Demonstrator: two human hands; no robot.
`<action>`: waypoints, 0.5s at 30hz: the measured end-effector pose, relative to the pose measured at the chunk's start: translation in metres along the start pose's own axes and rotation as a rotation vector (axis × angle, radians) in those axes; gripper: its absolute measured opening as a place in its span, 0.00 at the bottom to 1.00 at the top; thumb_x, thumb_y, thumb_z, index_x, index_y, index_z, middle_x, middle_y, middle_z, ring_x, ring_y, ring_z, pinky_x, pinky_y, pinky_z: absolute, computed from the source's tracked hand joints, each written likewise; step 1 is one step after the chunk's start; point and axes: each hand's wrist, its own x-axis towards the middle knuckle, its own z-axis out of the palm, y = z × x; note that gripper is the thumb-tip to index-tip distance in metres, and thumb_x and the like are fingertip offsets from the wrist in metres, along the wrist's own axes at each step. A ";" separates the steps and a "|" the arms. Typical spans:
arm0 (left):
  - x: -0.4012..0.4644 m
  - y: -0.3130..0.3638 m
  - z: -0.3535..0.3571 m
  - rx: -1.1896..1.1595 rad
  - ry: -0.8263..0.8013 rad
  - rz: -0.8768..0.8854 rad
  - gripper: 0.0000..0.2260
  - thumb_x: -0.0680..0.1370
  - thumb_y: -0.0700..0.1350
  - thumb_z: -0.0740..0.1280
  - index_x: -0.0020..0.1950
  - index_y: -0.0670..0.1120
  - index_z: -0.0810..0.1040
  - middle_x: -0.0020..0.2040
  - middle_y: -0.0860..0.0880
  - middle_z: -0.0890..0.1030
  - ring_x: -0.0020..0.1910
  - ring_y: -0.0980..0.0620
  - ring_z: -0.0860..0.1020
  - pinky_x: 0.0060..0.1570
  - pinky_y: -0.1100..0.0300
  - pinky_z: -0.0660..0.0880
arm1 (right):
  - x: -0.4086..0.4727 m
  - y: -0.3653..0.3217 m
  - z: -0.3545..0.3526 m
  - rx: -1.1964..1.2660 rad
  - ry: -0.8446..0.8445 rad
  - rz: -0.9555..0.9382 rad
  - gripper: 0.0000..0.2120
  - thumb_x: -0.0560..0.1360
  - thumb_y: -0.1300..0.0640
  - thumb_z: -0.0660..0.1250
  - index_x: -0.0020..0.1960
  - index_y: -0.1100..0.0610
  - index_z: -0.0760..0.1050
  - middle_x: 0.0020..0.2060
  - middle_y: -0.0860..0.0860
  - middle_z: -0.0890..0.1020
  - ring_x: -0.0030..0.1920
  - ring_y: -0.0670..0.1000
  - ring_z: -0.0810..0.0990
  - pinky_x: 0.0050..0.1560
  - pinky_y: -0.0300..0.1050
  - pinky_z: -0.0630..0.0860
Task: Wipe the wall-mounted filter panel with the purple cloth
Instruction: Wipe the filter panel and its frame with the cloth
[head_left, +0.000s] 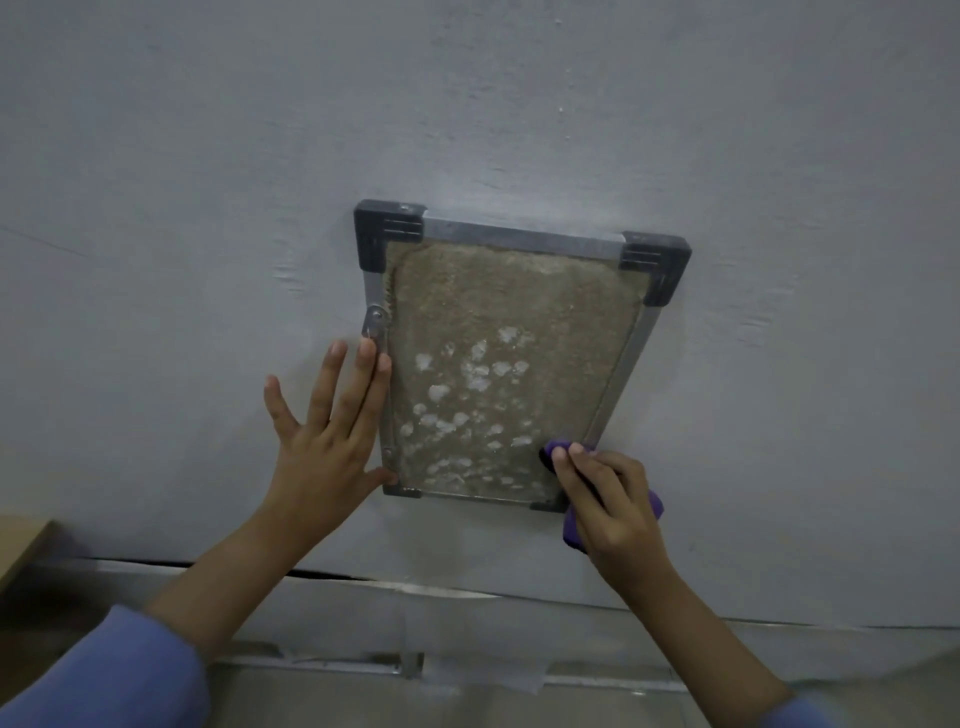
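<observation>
Two hands working: right hand (610, 512) is pinching the soft, bunched purple cloth (653, 506) against the filter panel (498, 364); left hand (327, 436) is lying spread, bracing the stiff frame.

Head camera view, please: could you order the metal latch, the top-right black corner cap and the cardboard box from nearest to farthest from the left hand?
From the left hand:
1. Metal latch, on the frame's left rail, by the fingertips.
2. Cardboard box, at the left edge, lower down.
3. Top-right black corner cap, across the panel.
</observation>
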 end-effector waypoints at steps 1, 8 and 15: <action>0.000 0.001 0.001 0.003 0.002 -0.006 0.64 0.56 0.60 0.79 0.78 0.43 0.41 0.78 0.46 0.40 0.77 0.45 0.44 0.65 0.30 0.44 | -0.005 -0.001 0.003 -0.001 -0.017 -0.003 0.19 0.72 0.67 0.69 0.62 0.68 0.73 0.53 0.62 0.81 0.50 0.59 0.73 0.48 0.52 0.79; -0.002 0.003 -0.003 0.001 -0.001 -0.017 0.65 0.56 0.58 0.81 0.78 0.44 0.40 0.78 0.47 0.38 0.77 0.46 0.43 0.63 0.27 0.48 | -0.029 -0.009 0.005 -0.002 -0.185 -0.086 0.16 0.74 0.66 0.63 0.60 0.67 0.76 0.55 0.60 0.81 0.51 0.58 0.72 0.47 0.52 0.79; -0.002 0.003 -0.004 0.003 -0.007 -0.016 0.64 0.57 0.58 0.80 0.78 0.43 0.40 0.78 0.47 0.38 0.77 0.46 0.43 0.63 0.27 0.48 | -0.010 -0.003 0.004 -0.008 0.010 0.065 0.14 0.77 0.65 0.64 0.62 0.69 0.74 0.58 0.60 0.77 0.51 0.59 0.73 0.56 0.50 0.74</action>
